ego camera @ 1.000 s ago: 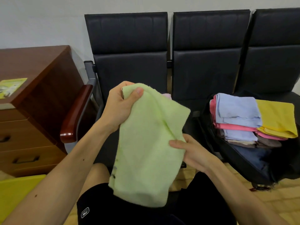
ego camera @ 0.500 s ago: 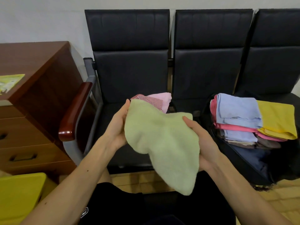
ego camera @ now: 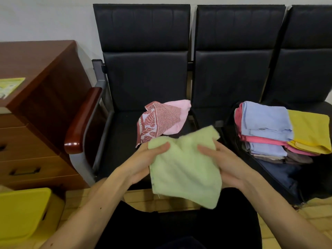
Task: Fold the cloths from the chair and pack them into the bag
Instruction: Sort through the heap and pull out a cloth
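Note:
I hold a light green cloth [ego camera: 185, 169], folded over, in front of the left seat of the black chair row [ego camera: 143, 79]. My left hand [ego camera: 142, 160] grips its left edge with the thumb on top. My right hand [ego camera: 228, 166] grips its right edge, thumb on top as well. Behind it on the seat lie a red leaf-patterned cloth [ego camera: 158, 121] and a pale pink cloth [ego camera: 179, 112]. To the right, an open dark bag [ego camera: 280, 178] holds a stack of folded cloths [ego camera: 265, 126]: blue, pink, brown, and yellow [ego camera: 310, 130].
A wooden drawer cabinet [ego camera: 36, 108] stands at the left, beside the chair's red-brown armrest [ego camera: 82, 119]. A yellow plastic stool [ego camera: 23, 212] is at the lower left. My legs in black shorts [ego camera: 179, 229] fill the bottom middle over a wooden floor.
The green cloth came down from a raised, hanging hold to a lower, folded hold between both hands. The patterned and pink cloths on the seat came into view behind it.

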Motion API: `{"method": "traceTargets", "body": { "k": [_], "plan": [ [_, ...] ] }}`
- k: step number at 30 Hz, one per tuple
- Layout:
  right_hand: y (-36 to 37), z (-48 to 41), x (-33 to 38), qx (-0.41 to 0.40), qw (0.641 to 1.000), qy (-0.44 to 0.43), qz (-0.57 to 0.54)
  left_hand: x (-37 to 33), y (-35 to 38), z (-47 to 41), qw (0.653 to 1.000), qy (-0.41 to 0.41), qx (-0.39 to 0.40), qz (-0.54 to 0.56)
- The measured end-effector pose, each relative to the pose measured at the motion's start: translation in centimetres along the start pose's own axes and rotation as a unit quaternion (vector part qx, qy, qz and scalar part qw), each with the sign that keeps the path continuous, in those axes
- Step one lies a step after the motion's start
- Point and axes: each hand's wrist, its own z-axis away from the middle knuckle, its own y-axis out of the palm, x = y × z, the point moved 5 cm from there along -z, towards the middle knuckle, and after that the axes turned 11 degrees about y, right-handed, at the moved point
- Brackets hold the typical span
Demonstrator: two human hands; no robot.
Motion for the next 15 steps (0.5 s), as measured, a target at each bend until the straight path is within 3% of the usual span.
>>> {"method": "traceTargets", "body": {
  "k": [3, 7, 15],
  "plan": [
    [-1.7, -0.6, 0.2, -0.064, 0.992, -0.018, 0.108, -0.9, -0.4, -0.4, 0.998, 0.008, -0.018, -0.058],
    [-1.9, -0.5, 1.5, -0.092, 0.985, -0.068, 0.125, -1.6, -0.7, -0.8, 0.997, 0.034, -0.03, -0.065],
    [-3.0, -1.1, 2.4, -0.172, 0.955, -0.053, 0.237, -2.8, -0.9, -1.1, 0.992, 0.075, -0.013, -0.102]
  ]
}}
